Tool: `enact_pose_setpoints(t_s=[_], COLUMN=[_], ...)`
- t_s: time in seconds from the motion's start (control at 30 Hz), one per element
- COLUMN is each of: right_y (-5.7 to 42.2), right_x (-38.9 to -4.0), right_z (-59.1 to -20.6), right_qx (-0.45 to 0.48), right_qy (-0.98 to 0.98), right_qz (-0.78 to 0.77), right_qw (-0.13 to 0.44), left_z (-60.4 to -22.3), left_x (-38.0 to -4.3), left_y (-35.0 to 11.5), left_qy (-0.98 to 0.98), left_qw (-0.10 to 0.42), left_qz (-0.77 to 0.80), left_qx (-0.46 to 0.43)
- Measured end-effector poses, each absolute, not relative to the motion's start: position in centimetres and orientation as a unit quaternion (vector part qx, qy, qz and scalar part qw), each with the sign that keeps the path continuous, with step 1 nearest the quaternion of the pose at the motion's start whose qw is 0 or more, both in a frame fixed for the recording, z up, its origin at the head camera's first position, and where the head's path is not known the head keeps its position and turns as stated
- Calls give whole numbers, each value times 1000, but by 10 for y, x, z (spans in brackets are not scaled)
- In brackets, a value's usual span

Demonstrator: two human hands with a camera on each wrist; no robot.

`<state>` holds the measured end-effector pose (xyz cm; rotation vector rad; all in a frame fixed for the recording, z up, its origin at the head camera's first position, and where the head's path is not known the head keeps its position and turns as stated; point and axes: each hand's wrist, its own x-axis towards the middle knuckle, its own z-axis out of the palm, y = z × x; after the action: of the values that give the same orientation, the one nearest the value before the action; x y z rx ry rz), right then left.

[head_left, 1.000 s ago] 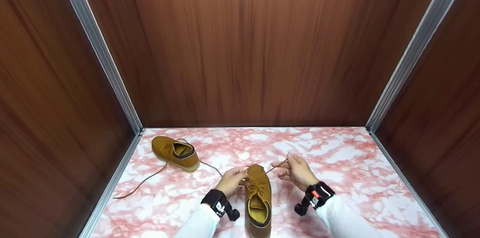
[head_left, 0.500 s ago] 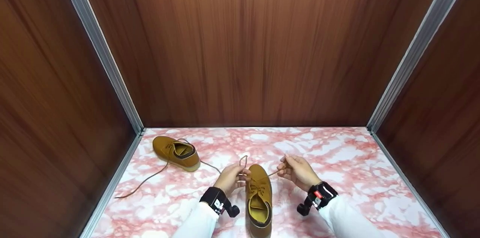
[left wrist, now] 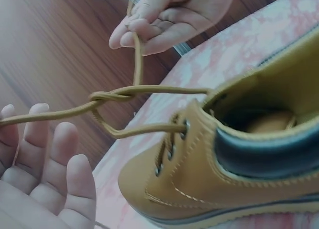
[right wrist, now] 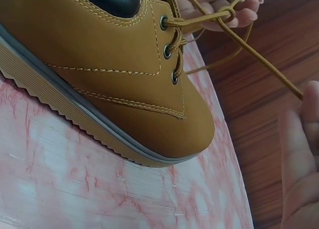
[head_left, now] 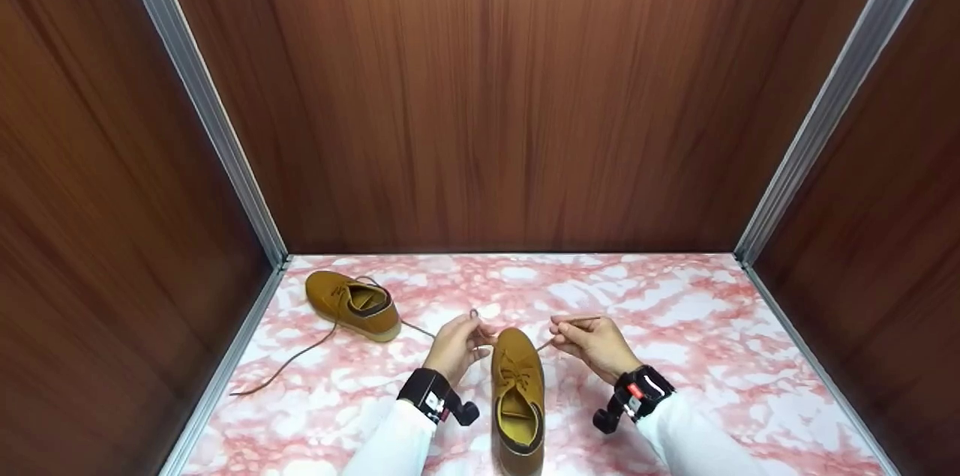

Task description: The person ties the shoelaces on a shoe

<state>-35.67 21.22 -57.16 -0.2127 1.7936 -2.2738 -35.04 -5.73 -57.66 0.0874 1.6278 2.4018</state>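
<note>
Lace loop (head_left: 473,313) swung left | left grip (head_left: 454,348), right grip (head_left: 596,346) both pinching braided lace (right wrist: 264,63) | stitched, round-toed shoe (right wrist: 119,45)

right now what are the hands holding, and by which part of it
The lace of the nearer shoe: the left hand holds one loose length, the right hand the other, on either side of the knot-like crossing.

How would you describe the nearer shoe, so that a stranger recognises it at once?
Below the wood-grained back wall lies a pink-and-white marbled surface. At its near side, between left hand and right hand, a tan shoe points toward that wall. Unlike the similar shoe farther left, this one has its lace held by both hands.
</note>
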Motion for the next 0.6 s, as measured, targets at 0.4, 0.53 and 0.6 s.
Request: enact_pose_setpoints(t_s=[0.4,0.53,0.6], right_y=[214,210,207], right_x=[-355,-354,-353], right_z=[-568,-569,-569], right_qx=[-96,-81,-74], right_qy=[590,563,558], right_qz=[-783,-802,-807], right_qw=[170,180,177], left_z=[-572,-573,-573], left_x=[-351,-350,-350], left_y=[-60,-59,-59], left_qy=[489,498,502], left_qw=[130,138,143], left_qz=[861,855,852], left_qx=[44,43,41])
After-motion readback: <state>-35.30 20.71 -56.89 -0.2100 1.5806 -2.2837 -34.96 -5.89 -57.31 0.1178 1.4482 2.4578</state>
